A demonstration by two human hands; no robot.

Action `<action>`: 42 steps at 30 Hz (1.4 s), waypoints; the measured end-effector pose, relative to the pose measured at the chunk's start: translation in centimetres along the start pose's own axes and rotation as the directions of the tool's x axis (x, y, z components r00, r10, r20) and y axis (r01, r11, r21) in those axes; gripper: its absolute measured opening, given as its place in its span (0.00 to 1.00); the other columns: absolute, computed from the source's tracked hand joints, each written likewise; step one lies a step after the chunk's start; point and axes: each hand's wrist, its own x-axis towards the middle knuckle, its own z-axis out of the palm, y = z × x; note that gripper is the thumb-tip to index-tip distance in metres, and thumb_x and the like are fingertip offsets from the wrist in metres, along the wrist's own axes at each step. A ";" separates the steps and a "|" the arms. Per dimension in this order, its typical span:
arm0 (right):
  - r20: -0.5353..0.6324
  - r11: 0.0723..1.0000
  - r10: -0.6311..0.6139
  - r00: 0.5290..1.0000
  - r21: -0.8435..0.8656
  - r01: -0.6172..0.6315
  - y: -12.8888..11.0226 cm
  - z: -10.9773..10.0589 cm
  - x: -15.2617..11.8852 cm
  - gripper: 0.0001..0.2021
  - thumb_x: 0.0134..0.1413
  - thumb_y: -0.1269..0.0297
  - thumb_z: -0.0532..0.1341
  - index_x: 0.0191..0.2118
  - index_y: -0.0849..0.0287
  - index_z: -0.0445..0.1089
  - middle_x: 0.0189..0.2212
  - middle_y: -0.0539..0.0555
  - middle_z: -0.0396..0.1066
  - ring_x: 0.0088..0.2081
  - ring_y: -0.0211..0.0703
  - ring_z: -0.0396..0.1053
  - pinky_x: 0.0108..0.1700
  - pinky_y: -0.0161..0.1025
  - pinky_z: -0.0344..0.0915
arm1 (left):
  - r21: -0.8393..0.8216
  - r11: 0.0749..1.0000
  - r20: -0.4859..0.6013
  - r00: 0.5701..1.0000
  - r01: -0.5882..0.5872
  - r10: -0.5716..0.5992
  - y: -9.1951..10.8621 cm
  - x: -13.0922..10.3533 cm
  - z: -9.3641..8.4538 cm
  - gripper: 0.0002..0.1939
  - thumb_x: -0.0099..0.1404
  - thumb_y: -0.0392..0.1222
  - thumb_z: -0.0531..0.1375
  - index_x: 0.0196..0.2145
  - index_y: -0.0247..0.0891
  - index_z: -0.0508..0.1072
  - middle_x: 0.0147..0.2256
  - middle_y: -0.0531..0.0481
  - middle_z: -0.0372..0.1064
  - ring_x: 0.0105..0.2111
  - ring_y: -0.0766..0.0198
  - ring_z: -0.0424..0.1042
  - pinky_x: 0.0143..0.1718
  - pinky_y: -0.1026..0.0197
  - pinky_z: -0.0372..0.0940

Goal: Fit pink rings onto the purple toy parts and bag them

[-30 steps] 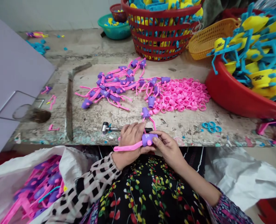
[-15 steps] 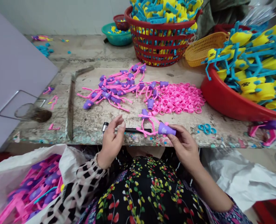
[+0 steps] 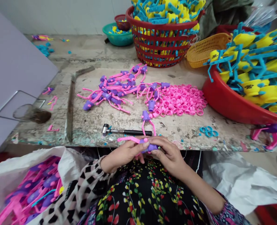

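Both of my hands meet at the table's front edge around one purple cup-shaped plastic piece with pink arms [image 3: 151, 148]. My left hand [image 3: 129, 152] grips its left side, and a pink arm sticks out leftward past the fingers. The fingers of my right hand [image 3: 171, 154] are closed on its right end. Just beyond, a similar purple-and-pink piece [image 3: 146, 116] stands on its pink legs. A small hammer [image 3: 129, 132] with a black handle lies behind my left hand. Further back are a heap of purple-and-pink pieces [image 3: 116, 90] and a pile of pink rings [image 3: 179, 100].
A red basket [image 3: 161, 43] and a red basin [image 3: 236, 103] hold yellow-and-blue pieces. Several blue rings [image 3: 209, 131] lie at right. A bent metal bar [image 3: 69, 109] rests at left. A white sack [image 3: 68, 159] with purple-and-pink pieces stands at lower left.
My right hand has brought the purple piece down and left towards my body. My left hand has moved right from above the hammer and taken hold of the piece.
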 end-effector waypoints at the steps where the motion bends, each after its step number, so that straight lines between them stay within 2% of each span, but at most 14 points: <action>1: 0.010 0.999 0.031 0.999 0.008 -0.031 0.4 0.1 0.1 0.15 0.60 0.68 0.58 0.51 0.46 0.68 0.45 0.52 0.74 0.47 0.45 0.71 0.49 0.47 0.68 | -0.040 0.999 -0.005 1.000 0.027 -0.027 -0.2 0.2 0.0 0.23 0.65 0.58 0.54 0.32 0.35 0.76 0.27 0.48 0.73 0.24 0.66 0.69 0.29 0.63 0.61; 4: 0.027 0.987 0.163 0.986 0.011 -0.163 2.0 -0.2 0.5 0.14 0.60 0.63 0.59 0.52 0.49 0.68 0.43 0.53 0.74 0.43 0.44 0.72 0.44 0.43 0.69 | -0.119 0.992 -0.078 0.995 0.047 -0.057 -1.3 0.7 -0.3 0.22 0.65 0.57 0.55 0.33 0.34 0.76 0.31 0.47 0.75 0.20 0.69 0.65 0.27 0.63 0.59; 6: -0.054 0.968 0.233 0.971 -0.083 -0.237 3.7 -0.6 1.1 0.14 0.61 0.61 0.57 0.52 0.51 0.68 0.41 0.54 0.74 0.40 0.44 0.73 0.40 0.42 0.70 | -0.150 0.988 -0.155 0.987 0.028 -0.051 -2.1 1.0 -0.7 0.23 0.65 0.58 0.54 0.37 0.34 0.76 0.32 0.46 0.76 0.20 0.69 0.65 0.27 0.63 0.59; 8: -0.175 0.912 0.237 0.956 -0.300 -0.281 5.4 -1.0 1.8 0.14 0.61 0.60 0.55 0.50 0.55 0.70 0.38 0.55 0.73 0.35 0.43 0.71 0.37 0.41 0.69 | -0.187 0.982 -0.228 0.972 0.016 -0.060 -2.8 1.1 -1.1 0.24 0.65 0.59 0.54 0.38 0.33 0.76 0.31 0.46 0.76 0.21 0.68 0.65 0.26 0.63 0.58; 9: -0.195 0.890 0.232 0.953 -0.352 -0.289 6.2 -1.1 2.2 0.14 0.61 0.60 0.56 0.49 0.57 0.70 0.37 0.57 0.72 0.33 0.44 0.71 0.37 0.42 0.68 | -0.215 0.976 -0.252 0.965 0.016 -0.071 -3.1 1.2 -1.3 0.25 0.64 0.59 0.54 0.38 0.33 0.76 0.30 0.45 0.76 0.21 0.68 0.65 0.26 0.63 0.58; 14: -0.153 0.844 0.205 0.967 -0.473 -0.254 8.6 0.1 3.9 0.14 0.58 0.63 0.56 0.47 0.60 0.71 0.35 0.58 0.71 0.37 0.50 0.69 0.41 0.46 0.66 | -0.360 0.933 -0.280 0.951 0.026 -0.135 -3.8 1.8 -1.8 0.26 0.61 0.62 0.56 0.36 0.32 0.75 0.28 0.44 0.76 0.21 0.67 0.68 0.23 0.65 0.56; 17: -0.085 0.846 0.166 0.982 -0.499 -0.186 8.9 0.6 4.5 0.14 0.59 0.67 0.54 0.47 0.59 0.72 0.37 0.59 0.71 0.40 0.49 0.70 0.43 0.45 0.66 | -0.414 0.910 -0.283 0.950 0.001 -0.130 -4.0 2.3 -1.9 0.27 0.60 0.62 0.57 0.35 0.31 0.74 0.27 0.44 0.75 0.21 0.67 0.69 0.23 0.66 0.56; 20: -0.036 0.848 0.126 0.991 -0.514 -0.126 9.1 0.0 5.0 0.13 0.60 0.67 0.54 0.46 0.55 0.73 0.38 0.57 0.71 0.41 0.47 0.70 0.44 0.42 0.67 | -0.449 0.894 -0.292 0.945 -0.002 -0.144 -4.3 2.6 -1.9 0.27 0.59 0.62 0.58 0.35 0.31 0.74 0.27 0.45 0.75 0.21 0.67 0.69 0.23 0.66 0.56; 25: -0.112 0.776 0.133 0.985 -0.606 -0.174 9.6 -1.2 6.5 0.15 0.62 0.64 0.52 0.48 0.58 0.72 0.38 0.60 0.69 0.39 0.50 0.67 0.43 0.45 0.65 | -0.464 0.886 -0.293 0.943 0.004 -0.158 -5.1 3.0 -1.9 0.27 0.58 0.63 0.59 0.33 0.31 0.74 0.27 0.45 0.75 0.21 0.67 0.69 0.25 0.65 0.61; 28: -0.100 0.745 0.158 0.982 -0.641 -0.185 9.9 -0.8 7.6 0.16 0.59 0.64 0.54 0.50 0.58 0.72 0.35 0.60 0.68 0.35 0.51 0.65 0.38 0.45 0.63 | -0.430 0.903 -0.299 0.941 0.013 -0.156 -5.4 3.2 -1.9 0.26 0.59 0.61 0.59 0.34 0.31 0.75 0.26 0.45 0.75 0.21 0.67 0.69 0.25 0.65 0.61; 31: -0.103 0.755 0.163 0.981 -0.627 -0.191 10.1 -0.4 8.1 0.15 0.58 0.66 0.56 0.48 0.58 0.74 0.32 0.60 0.67 0.33 0.50 0.64 0.37 0.45 0.62 | -0.407 0.913 -0.300 0.943 0.012 -0.147 -5.5 3.2 -1.8 0.26 0.60 0.61 0.59 0.36 0.31 0.75 0.26 0.46 0.75 0.22 0.67 0.69 0.26 0.65 0.61; 34: -0.133 0.799 0.145 0.980 -0.568 -0.195 10.0 -0.5 7.5 0.14 0.58 0.63 0.57 0.47 0.59 0.73 0.34 0.58 0.67 0.35 0.49 0.66 0.38 0.44 0.63 | -0.402 0.915 -0.293 0.947 0.004 -0.133 -5.6 3.1 -1.8 0.26 0.60 0.61 0.58 0.36 0.30 0.75 0.26 0.45 0.75 0.22 0.67 0.70 0.26 0.65 0.62; 38: -0.168 0.866 0.141 0.976 -0.456 -0.204 9.2 -1.2 5.3 0.14 0.60 0.59 0.56 0.48 0.58 0.70 0.38 0.55 0.68 0.34 0.42 0.68 0.38 0.40 0.67 | -0.394 0.919 -0.286 0.950 0.001 -0.123 -5.6 2.9 -1.9 0.26 0.61 0.60 0.58 0.36 0.30 0.75 0.26 0.45 0.75 0.22 0.66 0.70 0.27 0.64 0.63; 42: -0.181 0.874 0.168 0.969 -0.426 -0.231 8.5 -1.9 2.7 0.15 0.61 0.57 0.55 0.49 0.58 0.69 0.38 0.54 0.69 0.33 0.39 0.69 0.36 0.37 0.68 | -0.373 0.928 -0.269 0.957 -0.001 -0.107 -5.5 2.7 -2.0 0.25 0.61 0.59 0.58 0.35 0.30 0.75 0.27 0.45 0.75 0.23 0.66 0.70 0.28 0.64 0.63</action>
